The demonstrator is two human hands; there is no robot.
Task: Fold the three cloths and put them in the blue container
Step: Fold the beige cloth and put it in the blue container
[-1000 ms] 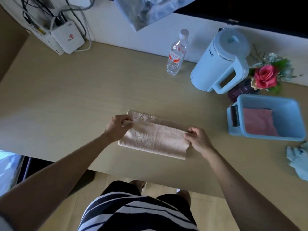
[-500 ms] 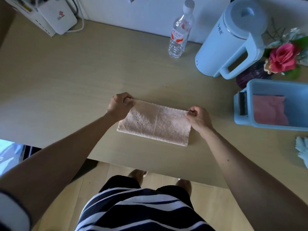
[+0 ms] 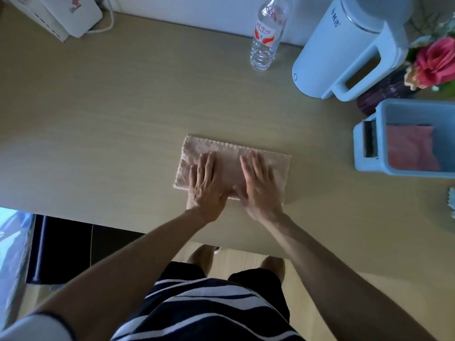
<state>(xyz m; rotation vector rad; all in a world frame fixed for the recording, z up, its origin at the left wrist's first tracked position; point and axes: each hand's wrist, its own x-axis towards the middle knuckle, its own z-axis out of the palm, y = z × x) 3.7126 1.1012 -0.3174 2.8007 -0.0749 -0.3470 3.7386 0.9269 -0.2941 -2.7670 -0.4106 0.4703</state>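
A folded beige cloth lies flat as a long rectangle in the middle of the wooden table. My left hand and my right hand rest palm down on its near half, side by side, fingers spread, gripping nothing. The blue container stands at the right with a folded pink cloth inside it. A pale blue-white cloth shows only as a scrap at the right edge.
A light blue kettle and a water bottle stand at the back. A dark vase with a pink flower sits behind the container. A white router is at the back left. The table's near edge runs just below my wrists.
Both hands let go of the cloth's ends, where they pinched the folded edge, and now lie flat on top of the cloth near its middle.
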